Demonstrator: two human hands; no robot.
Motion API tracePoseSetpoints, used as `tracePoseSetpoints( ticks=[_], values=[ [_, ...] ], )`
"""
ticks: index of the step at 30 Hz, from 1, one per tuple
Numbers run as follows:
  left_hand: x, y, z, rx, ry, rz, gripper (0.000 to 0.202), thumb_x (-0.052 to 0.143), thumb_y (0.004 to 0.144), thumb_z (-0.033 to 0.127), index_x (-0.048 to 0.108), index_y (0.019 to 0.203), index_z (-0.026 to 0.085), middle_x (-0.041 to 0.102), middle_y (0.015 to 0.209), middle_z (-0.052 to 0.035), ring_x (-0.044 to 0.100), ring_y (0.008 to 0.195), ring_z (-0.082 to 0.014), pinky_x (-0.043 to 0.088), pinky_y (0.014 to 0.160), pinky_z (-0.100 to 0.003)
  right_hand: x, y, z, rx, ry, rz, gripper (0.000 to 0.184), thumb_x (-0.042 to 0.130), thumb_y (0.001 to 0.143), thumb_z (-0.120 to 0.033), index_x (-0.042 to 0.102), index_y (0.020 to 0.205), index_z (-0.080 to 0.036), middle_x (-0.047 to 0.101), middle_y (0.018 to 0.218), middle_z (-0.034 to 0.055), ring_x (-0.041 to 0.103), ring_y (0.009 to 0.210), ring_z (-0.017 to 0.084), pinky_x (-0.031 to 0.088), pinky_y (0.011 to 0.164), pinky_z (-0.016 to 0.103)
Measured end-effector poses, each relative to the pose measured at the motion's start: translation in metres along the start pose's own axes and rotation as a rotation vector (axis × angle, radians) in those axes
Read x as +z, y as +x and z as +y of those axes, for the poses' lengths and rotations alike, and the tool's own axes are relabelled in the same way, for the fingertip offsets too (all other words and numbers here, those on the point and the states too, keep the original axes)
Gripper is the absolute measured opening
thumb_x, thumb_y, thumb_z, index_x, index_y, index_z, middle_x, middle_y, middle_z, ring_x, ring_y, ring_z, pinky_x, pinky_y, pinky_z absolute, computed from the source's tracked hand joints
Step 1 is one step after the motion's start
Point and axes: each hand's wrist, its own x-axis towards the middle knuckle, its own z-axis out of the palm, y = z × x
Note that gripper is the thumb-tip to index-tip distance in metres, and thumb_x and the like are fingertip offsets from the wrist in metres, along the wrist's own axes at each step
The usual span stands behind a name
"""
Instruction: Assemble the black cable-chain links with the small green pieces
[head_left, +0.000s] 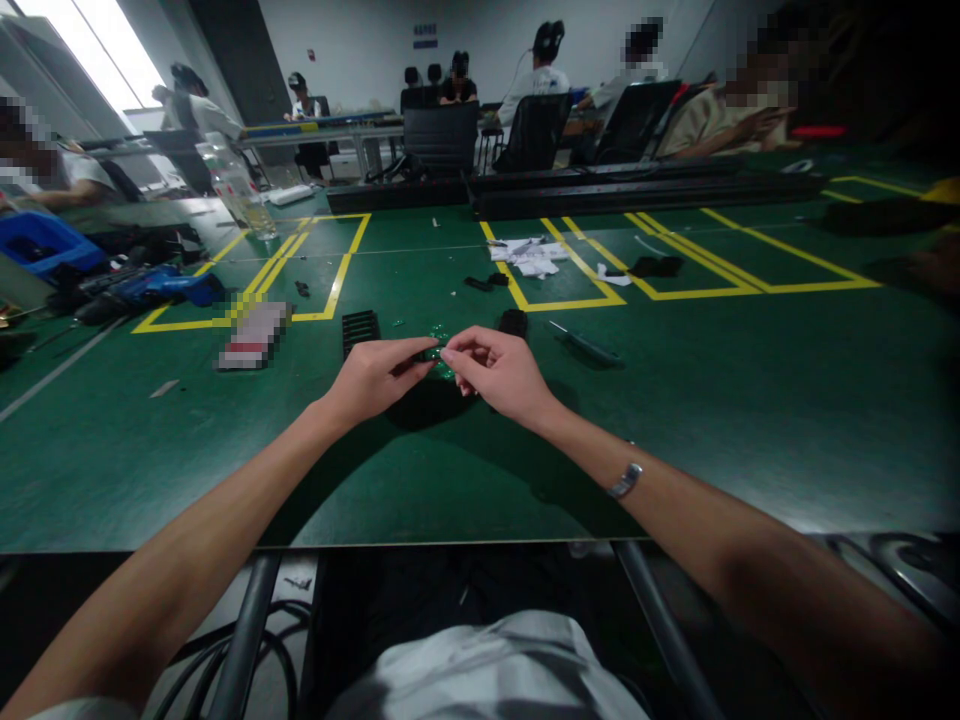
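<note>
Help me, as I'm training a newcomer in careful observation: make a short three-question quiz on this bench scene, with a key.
1. Multiple choice: what is nearest the fingertips of the left hand and right hand?
A) crumpled white paper
B) small green pieces
C) clear bottle

2. True or false: from the person's viewpoint, the slotted black piece lies to the left of the screwdriver-like tool.

3. Fill in the blank: the tape outlines on the green table are ____ in colour.

Key: 1. B; 2. True; 3. yellow
</note>
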Motion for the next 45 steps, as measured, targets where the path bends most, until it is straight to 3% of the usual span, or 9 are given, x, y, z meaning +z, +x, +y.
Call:
tracePoseSetpoints(
  ticks=[33,45],
  values=[
    [0.0009,-0.0007,-0.0003,-0.003,0.002,-0.019,0.029,0.061,0.093,0.033,0.068,0.116,0.015,0.070,0.076,-0.0035,0.062,0.062,-0.0103,0.046,0.062,-0.021,-0.0016,-0.0030,-0.0014,-0.043,-0.181,0.012,0.025,0.059,0.095,-0.042,0.064,0.093,-0.018,0.061,0.063,-0.0004,0.061,0.056,0.015,0.048,0.054,0.026],
    [0.0018,-0.0005,-0.0012,-0.007,-0.003,-0.015,0.029,0.062,0.093,0.032,0.068,0.115,0.014,0.070,0.077,-0.0039,0.062,0.063,-0.0103,0.047,0.062,-0.021,-0.0013,-0.0034,-0.0012,-0.085,-0.190,0.020,0.020,0.059,0.096,-0.037,0.064,0.092,-0.018,0.060,0.063,-0.0014,0.060,0.055,0.013,0.046,0.054,0.025]
  ],
)
